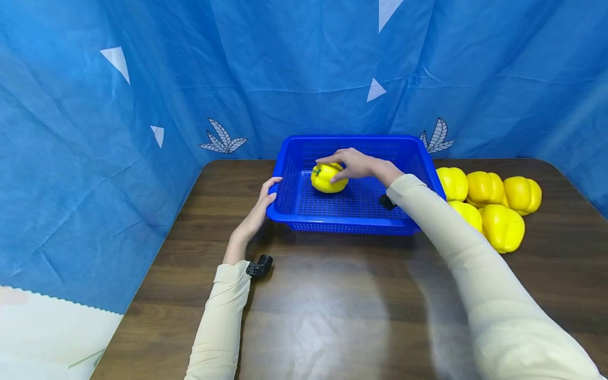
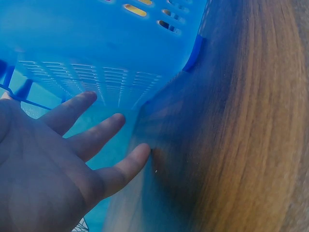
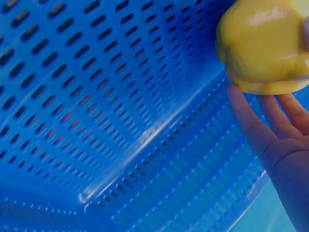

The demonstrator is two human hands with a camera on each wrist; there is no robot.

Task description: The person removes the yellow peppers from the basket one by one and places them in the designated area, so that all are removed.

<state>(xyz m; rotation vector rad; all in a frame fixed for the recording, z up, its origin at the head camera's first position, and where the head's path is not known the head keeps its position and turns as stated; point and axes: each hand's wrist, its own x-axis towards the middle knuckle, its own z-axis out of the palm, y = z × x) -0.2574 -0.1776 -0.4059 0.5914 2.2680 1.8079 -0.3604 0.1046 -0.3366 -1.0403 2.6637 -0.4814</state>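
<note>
A yellow bell pepper (image 1: 328,178) is in the left part of a blue perforated basket (image 1: 351,226), its green stem toward the left. My right hand (image 1: 353,162) grips it from above, thumb on the near side and fingers on the far side. In the right wrist view the fingers (image 3: 251,123) curve against the pepper (image 3: 265,46) inside the basket walls. My left hand (image 1: 256,211) rests at the basket's left rim. Its lower fingers (image 2: 99,137) are spread and fairly straight beside the outer wall in the left wrist view.
To the right of the basket, several more yellow bell peppers (image 1: 503,227) sit grouped on the brown wooden table (image 1: 332,295). A blue patterned cloth (image 1: 304,63) hangs behind the table and along its left side. Dark wrist cameras are worn on both sleeves.
</note>
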